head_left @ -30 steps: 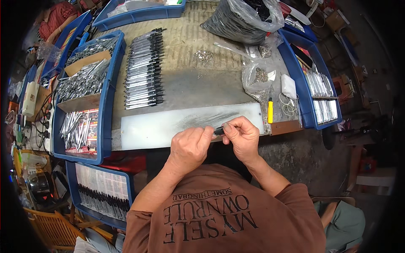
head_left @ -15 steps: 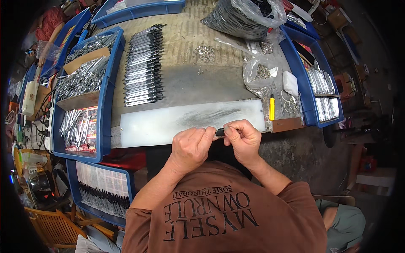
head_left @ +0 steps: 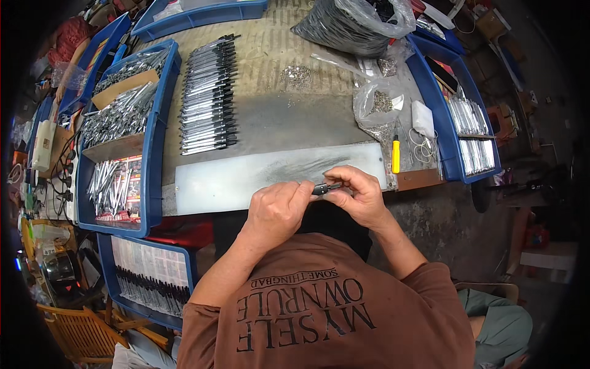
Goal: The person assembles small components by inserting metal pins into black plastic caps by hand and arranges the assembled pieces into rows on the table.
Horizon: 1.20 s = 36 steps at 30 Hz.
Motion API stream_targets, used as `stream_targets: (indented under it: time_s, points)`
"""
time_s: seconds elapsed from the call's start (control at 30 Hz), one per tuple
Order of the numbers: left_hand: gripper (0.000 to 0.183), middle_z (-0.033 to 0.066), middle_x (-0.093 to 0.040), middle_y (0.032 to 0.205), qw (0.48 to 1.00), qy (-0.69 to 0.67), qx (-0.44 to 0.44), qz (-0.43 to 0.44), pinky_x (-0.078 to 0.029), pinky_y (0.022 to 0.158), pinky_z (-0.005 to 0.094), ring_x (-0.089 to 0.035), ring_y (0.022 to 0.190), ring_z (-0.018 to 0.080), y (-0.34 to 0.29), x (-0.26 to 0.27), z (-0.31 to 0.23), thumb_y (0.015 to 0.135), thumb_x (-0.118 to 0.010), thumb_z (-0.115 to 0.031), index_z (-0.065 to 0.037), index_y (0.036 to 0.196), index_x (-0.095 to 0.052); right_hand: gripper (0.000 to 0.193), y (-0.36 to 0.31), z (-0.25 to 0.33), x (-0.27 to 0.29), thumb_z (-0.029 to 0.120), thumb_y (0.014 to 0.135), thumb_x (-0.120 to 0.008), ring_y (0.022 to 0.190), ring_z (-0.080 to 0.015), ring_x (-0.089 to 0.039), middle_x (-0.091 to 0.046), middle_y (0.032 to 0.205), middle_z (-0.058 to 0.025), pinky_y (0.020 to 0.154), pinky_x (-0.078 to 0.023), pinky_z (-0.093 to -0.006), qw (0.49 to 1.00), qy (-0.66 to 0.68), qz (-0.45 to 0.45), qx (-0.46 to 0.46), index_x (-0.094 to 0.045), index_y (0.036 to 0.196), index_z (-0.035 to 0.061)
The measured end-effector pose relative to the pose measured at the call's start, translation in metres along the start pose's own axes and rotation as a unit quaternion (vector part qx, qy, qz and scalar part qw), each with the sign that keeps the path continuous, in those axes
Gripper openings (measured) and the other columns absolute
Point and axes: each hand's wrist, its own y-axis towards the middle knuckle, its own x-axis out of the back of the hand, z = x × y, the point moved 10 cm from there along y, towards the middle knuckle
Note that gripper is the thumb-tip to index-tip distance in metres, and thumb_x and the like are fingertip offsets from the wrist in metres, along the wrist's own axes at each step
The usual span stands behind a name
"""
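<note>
In front of my chest, over the near edge of a white board point(head_left: 239, 178), my left hand point(head_left: 279, 206) is closed around a slim pen-shaped piece point(head_left: 319, 189). Its black end sticks out to the right; the rest is hidden in my left fist. My right hand point(head_left: 359, 197) has thumb and forefinger loosely around that black end, so more of it shows between them. Beyond the board, to the left, lies a neat column of silver-and-black pen-shaped pieces point(head_left: 209, 98) side by side.
A blue divided tray point(head_left: 153, 154) of silver parts stands left, with another blue tray point(head_left: 190, 264) below it. On the right are a yellow-handled screwdriver point(head_left: 396, 157), a bag of small metal parts point(head_left: 378, 107) and a blue tray point(head_left: 452, 144). A big bag of dark parts point(head_left: 344, 31) sits behind.
My right thumb and forefinger have loosened and spread around the black end, showing more of it. My left hand keeps its hold, nearly in the same place.
</note>
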Motion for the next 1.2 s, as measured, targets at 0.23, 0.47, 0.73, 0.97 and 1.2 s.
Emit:
stream_targets:
  time_s: [0.23, 0.47, 0.73, 0.97, 1.2]
  points:
    - [0.016, 0.0046, -0.047, 0.058, 0.999, -0.02, 0.011, 0.038, -0.042, 0.043, 0.0311, -0.053, 0.049, 0.0198, 0.0, -0.004, -0.001, 0.073, -0.062, -0.013, -0.005, 0.084, -0.053, 0.025, 0.005, 0.038, -0.022, 0.005, 0.068, -0.069, 0.062, -0.023, -0.056, -0.058, 0.073, -0.0093, 0.055, -0.045, -0.0311, 0.963, -0.192, 0.132, 0.134, -0.058, 0.09, 0.0005]
    - [0.015, 0.0046, -0.046, 0.057, 0.998, -0.039, -0.005, 0.043, -0.042, 0.043, 0.0316, -0.053, 0.049, 0.0205, 0.003, -0.001, -0.005, 0.074, -0.062, -0.013, -0.005, 0.082, -0.053, 0.02, 0.007, 0.045, -0.024, 0.007, 0.069, -0.068, 0.064, -0.027, -0.058, -0.058, 0.072, -0.0102, 0.056, -0.046, -0.0338, 0.944, -0.218, 0.178, 0.172, -0.058, 0.086, 0.0006]
    - [0.018, 0.0055, -0.046, 0.056, 0.998, -0.054, 0.003, 0.028, -0.038, 0.041, 0.0322, -0.05, 0.047, 0.021, 0.006, 0.005, -0.007, 0.07, -0.065, -0.006, -0.004, 0.084, -0.054, 0.019, 0.008, 0.049, -0.022, 0.01, 0.07, -0.068, 0.065, -0.027, -0.059, -0.061, 0.072, -0.0111, 0.058, -0.047, -0.0342, 0.936, -0.23, 0.193, 0.185, -0.059, 0.082, 0.0005]
    - [0.016, 0.0047, -0.046, 0.056, 1.0, -0.022, 0.001, 0.022, -0.039, 0.042, 0.0317, -0.05, 0.047, 0.0198, 0.005, 0.007, -0.007, 0.071, -0.064, -0.009, -0.004, 0.083, -0.053, 0.019, 0.007, 0.046, -0.019, 0.011, 0.07, -0.069, 0.066, -0.0271, -0.06, -0.061, 0.072, -0.0108, 0.058, -0.048, -0.034, 0.943, -0.226, 0.169, 0.177, -0.059, 0.082, 0.0011]
    - [0.018, 0.0054, -0.046, 0.056, 0.999, -0.03, -0.001, 0.031, -0.039, 0.042, 0.0325, -0.05, 0.047, 0.0208, 0.005, 0.004, -0.008, 0.069, -0.066, -0.007, -0.004, 0.082, -0.053, 0.019, 0.011, 0.042, -0.021, 0.012, 0.07, -0.069, 0.065, -0.027, -0.06, -0.061, 0.072, -0.0102, 0.058, -0.047, -0.0335, 0.937, -0.218, 0.213, 0.171, -0.059, 0.082, 0.0016]
